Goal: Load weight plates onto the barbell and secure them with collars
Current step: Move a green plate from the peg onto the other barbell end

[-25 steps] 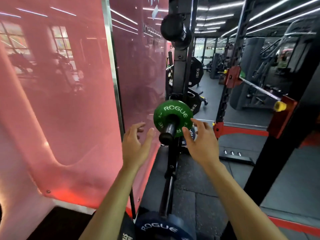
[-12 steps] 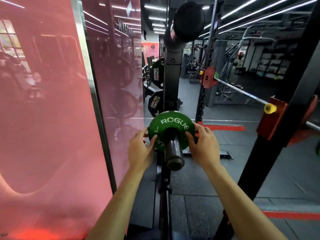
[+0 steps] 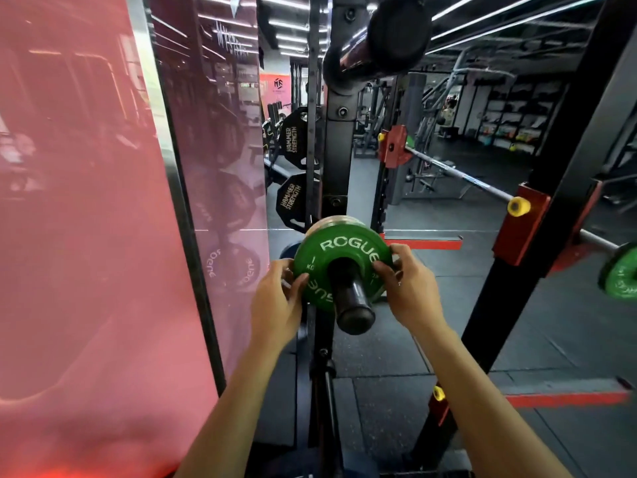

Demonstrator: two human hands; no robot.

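While both hands (image 3: 275, 301) (image 3: 410, 291) grip green plate (image 3: 339, 248) | sleeve (image 3: 351, 301) points toward camera (apparently downtilted) | fingers curled on rim

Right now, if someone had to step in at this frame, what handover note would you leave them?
Left hand grips the left edge of the green Rogue plate; right hand grips its right edge.
The plate sits on a black peg, with the peg's end sticking out toward the camera. Another plate's rim shows just behind it.
The barbell rests in the rack to the right, with a green plate on its near end.
Done: one plate on the bar. Left: carry this plate over, load it, fit collars. No collar is visible.
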